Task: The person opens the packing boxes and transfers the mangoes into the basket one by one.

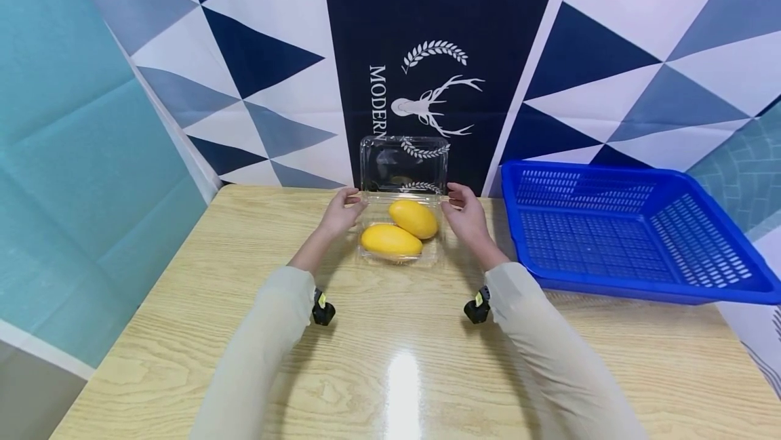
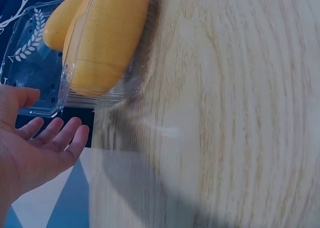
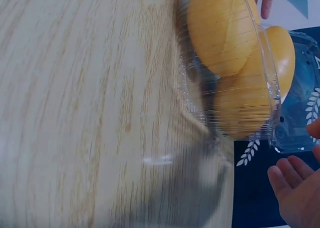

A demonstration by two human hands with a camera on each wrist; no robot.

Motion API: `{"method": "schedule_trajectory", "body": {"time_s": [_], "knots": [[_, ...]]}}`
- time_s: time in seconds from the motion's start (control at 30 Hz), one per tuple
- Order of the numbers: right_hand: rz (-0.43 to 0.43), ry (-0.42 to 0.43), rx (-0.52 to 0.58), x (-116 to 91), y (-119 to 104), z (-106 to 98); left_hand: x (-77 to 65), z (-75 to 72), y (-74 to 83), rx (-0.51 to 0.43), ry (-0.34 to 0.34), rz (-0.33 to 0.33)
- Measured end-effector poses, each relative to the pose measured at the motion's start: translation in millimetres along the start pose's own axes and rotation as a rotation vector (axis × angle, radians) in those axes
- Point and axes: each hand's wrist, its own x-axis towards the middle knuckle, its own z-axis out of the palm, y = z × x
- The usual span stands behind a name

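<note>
A clear plastic clamshell box (image 1: 432, 249) stands near the table's back edge, its transparent lid (image 1: 383, 165) raised against the backdrop. Two yellow mangoes lie in its base: one mango (image 1: 413, 218) at the back right, another mango (image 1: 390, 240) at the front left. My left hand (image 1: 344, 213) is at the box's left side by the hinge, thumb apart from the loosely bent fingers (image 2: 65, 138). On the opposite side, my right hand (image 1: 467, 215) mirrors it, fingers (image 3: 290, 173) relaxed and spread from the thumb. Whether either hand touches the plastic is hard to tell.
To the right sits a blue perforated plastic basket (image 1: 586, 284), partly over the wooden table (image 1: 342, 372). A patterned cloth (image 1: 274, 74) hangs directly behind the table's back edge. Each wrist carries a small black camera (image 1: 323, 309).
</note>
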Motion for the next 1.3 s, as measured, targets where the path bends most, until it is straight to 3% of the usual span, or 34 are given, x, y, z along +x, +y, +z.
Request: {"method": "schedule_trajectory", "body": {"time_s": [0.27,1.3], "knots": [[-0.033,-0.033,-0.035,-6,-6,-4,-5.8,-2.1,-3.3,-0.014,0.044,0.004],[-0.086,-0.107,0.006,-21,-11,-12,-22.0,2.7,-17.1,-0.053,0.058,-0.004]]}}
